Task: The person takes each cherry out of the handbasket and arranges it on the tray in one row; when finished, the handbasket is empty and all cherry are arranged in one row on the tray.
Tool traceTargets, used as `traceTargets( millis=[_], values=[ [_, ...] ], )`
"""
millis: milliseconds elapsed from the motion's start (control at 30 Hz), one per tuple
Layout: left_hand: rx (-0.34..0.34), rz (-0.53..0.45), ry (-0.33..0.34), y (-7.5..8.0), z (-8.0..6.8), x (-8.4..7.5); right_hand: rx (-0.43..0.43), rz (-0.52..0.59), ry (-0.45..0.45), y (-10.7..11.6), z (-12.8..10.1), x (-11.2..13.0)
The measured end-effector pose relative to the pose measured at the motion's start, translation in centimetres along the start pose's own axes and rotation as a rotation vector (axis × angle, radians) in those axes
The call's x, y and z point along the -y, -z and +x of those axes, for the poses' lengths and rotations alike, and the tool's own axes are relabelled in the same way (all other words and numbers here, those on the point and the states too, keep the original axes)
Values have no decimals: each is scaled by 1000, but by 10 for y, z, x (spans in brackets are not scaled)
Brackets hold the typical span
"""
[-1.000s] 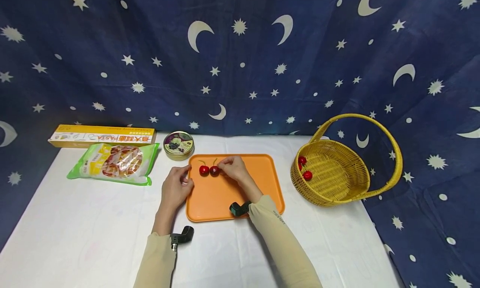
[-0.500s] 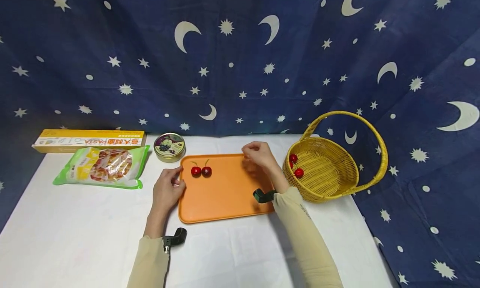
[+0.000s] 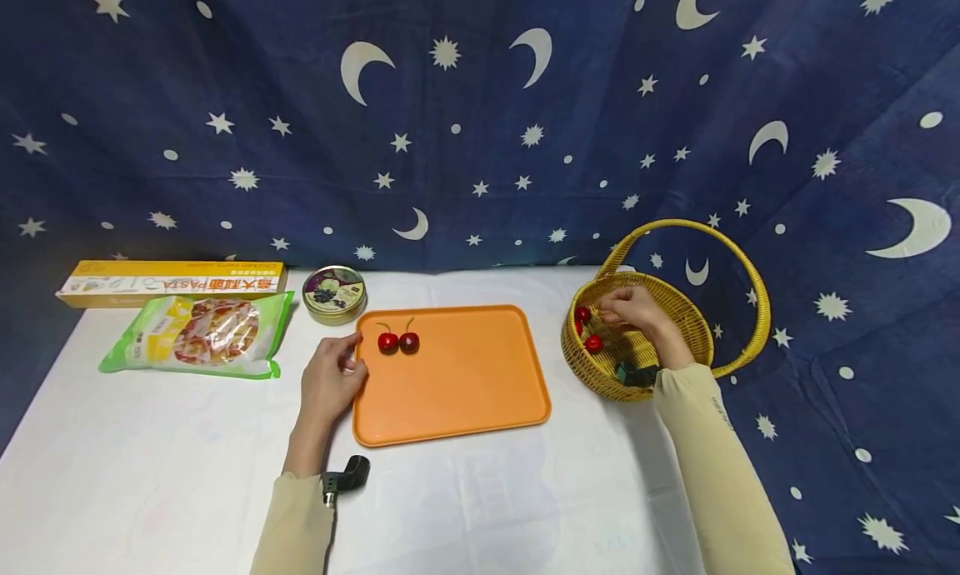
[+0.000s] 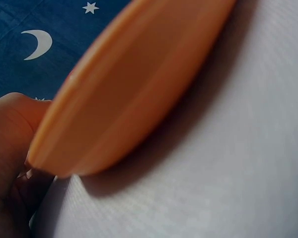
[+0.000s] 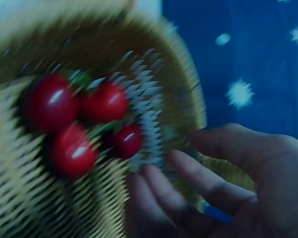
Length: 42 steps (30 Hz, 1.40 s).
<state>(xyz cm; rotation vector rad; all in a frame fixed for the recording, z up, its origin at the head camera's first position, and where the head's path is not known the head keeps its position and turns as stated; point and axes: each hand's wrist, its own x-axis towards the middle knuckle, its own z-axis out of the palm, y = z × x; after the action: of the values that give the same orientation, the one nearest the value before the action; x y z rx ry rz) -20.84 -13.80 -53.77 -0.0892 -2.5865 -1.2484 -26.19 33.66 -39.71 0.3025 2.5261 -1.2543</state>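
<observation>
My left hand [image 3: 331, 381] holds the left rim of the orange tray [image 3: 457, 383]. In the left wrist view that hand [image 4: 12, 148] is at the tray's edge [image 4: 119, 94]. Two dark red cherries, a left one [image 3: 387, 342] and a right one [image 3: 409, 342], lie side by side near the tray's far left corner, stems pointing away. My right hand [image 3: 637, 308] is inside the yellow wicker basket [image 3: 600, 381], fingers spread and holding nothing. Several red cherries lie together in the basket, one [image 5: 128, 141] close to the fingertips [image 5: 151, 171] in the right wrist view.
A round tin [image 3: 334, 295] stands beyond the tray's left corner. Farther left lie a green-edged food bag [image 3: 198, 337] and a long pasta box [image 3: 172, 282]. The basket's tall handle [image 3: 761, 308] arches over its right side. A blue star-patterned cloth [image 3: 480, 125] hangs behind the table.
My right hand has left the right cherry on the tray and moved right, into the basket. The left hand stays at the tray's rim. The head view has shifted slightly.
</observation>
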Motion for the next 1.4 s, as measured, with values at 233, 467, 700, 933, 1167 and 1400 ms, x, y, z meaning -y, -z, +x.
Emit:
traceTargets(
  millis=[233, 467, 700, 933, 1167, 1400],
  values=[
    [-4, 12, 1, 1, -2, -1, 286, -81, -132, 9, 10, -26],
    [-16, 4, -5, -1, -1, 0, 355, -101, -188, 12, 17, -28],
    [-4, 2, 0, -2, -3, 1, 362, -79, -225, 9, 22, -31],
    [3, 7, 7, 0, -1, 2, 379, -59, -198, 10, 26, -30],
    [21, 9, 28, 1, 0, 0, 285, -97, -116, 24, 17, -22],
    [27, 17, 25, 2, 0, -1, 176, -83, -29, 28, -2, -3]
  ],
)
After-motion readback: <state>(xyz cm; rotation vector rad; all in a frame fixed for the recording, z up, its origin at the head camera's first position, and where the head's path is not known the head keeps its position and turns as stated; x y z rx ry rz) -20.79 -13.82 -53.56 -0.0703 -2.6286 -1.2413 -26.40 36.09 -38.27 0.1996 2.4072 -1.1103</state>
